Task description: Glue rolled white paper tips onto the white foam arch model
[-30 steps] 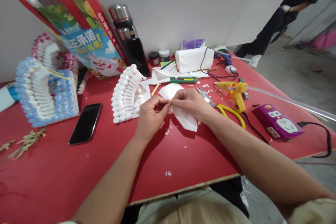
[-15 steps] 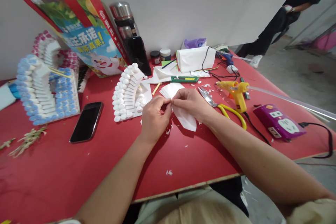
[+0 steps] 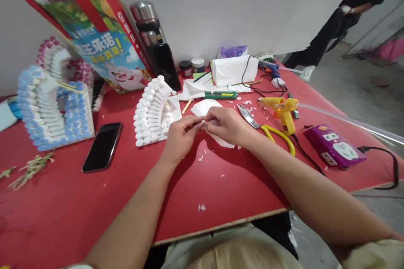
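Note:
My left hand (image 3: 181,138) and my right hand (image 3: 227,125) meet over the red table, their fingertips pinched together. A small white paper piece (image 3: 203,122) shows between them; most of it is hidden by the fingers. Below my right hand a white paper sheet (image 3: 224,140) sticks out, partly covered. A stack of white paper (image 3: 206,105) lies just behind the hands. Left of my left hand stands a curved white model (image 3: 148,111) made of folded strips with rounded white tips. Scissors (image 3: 251,117) with yellow handles lie beside my right wrist.
A yellow glue gun (image 3: 280,111) and a purple power strip (image 3: 335,145) sit at right, with cords. A green cutter (image 3: 221,95) lies behind. At left are a phone (image 3: 102,147), a blue-and-white model (image 3: 47,109) and a bag (image 3: 104,42). A person (image 3: 344,17) is at far right.
My hands have shifted slightly, and my left wrist has turned so its fingers lie flatter. A small white tip now shows between the fingertips. Less of the sheet below my right hand is visible.

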{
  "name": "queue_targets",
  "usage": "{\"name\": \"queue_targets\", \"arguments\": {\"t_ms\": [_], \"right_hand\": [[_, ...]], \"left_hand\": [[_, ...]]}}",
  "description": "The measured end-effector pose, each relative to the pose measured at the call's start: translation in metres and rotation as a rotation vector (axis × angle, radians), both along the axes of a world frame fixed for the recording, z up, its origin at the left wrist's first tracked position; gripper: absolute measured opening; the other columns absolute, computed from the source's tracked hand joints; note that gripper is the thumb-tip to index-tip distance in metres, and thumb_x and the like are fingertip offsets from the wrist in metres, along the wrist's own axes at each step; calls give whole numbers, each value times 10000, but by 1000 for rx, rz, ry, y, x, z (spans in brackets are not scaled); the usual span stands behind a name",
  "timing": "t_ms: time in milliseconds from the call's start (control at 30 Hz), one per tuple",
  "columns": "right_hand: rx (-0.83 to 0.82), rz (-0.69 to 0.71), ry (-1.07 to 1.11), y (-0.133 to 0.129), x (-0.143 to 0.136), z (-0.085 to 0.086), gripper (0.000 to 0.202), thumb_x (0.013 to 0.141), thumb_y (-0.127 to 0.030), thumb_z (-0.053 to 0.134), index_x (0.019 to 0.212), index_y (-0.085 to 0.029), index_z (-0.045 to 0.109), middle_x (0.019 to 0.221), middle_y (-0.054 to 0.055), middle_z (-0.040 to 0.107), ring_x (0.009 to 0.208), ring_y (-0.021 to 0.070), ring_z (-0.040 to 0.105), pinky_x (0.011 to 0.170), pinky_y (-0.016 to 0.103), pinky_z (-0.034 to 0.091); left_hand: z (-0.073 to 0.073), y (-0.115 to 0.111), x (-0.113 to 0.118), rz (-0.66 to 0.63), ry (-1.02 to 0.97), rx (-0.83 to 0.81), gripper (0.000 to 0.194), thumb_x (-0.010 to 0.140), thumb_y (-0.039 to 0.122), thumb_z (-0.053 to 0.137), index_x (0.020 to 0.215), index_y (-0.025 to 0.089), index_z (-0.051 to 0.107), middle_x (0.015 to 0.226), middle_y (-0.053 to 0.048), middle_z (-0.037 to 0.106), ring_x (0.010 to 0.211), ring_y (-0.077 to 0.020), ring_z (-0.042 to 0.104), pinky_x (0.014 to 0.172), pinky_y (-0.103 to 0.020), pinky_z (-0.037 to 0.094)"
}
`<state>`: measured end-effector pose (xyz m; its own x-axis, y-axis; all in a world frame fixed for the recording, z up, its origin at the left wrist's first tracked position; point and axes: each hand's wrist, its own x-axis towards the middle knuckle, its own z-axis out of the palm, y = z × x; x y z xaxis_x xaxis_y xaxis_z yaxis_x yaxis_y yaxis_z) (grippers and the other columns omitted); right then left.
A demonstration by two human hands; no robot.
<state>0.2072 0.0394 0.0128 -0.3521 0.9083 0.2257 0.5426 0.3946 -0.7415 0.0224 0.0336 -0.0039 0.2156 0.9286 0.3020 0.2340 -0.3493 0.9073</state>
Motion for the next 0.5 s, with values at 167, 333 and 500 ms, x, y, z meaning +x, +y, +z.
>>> {"name": "queue_targets", "arguments": {"t_ms": [167, 333, 500], "right_hand": [[99, 29, -100, -2, 1, 2, 70, 889, -211, 571, 830, -177, 585, 768, 25, 597, 696, 153, 502, 634, 273, 316], [59, -35, -104, -4, 1, 6, 87, 885, -233, 612, 818, -178, 601, 740, 20, 605, 672, 149, 493, 625, 278, 307], [-93, -118, 14, 0, 4, 11, 228, 819, -385, 732, 831, -190, 616, 666, -30, 551, 602, 119, 443, 572, 271, 290]], "left_hand": [[0, -2, 1, 2, 35, -2, 125, 892, 240, 686, 946, 216, 795, 911, -43, 770, 871, -195, 714, 827, -335, 569], [2, -4, 2, 41, 166, 60, 130, 926, 249, 646, 961, 220, 768, 901, -34, 755, 855, -190, 693, 824, -335, 547], [5, -6, 4, 82, 132, 66, 131, 937, 272, 629, 963, 207, 740, 933, -39, 735, 838, -178, 675, 755, -297, 540]]}}
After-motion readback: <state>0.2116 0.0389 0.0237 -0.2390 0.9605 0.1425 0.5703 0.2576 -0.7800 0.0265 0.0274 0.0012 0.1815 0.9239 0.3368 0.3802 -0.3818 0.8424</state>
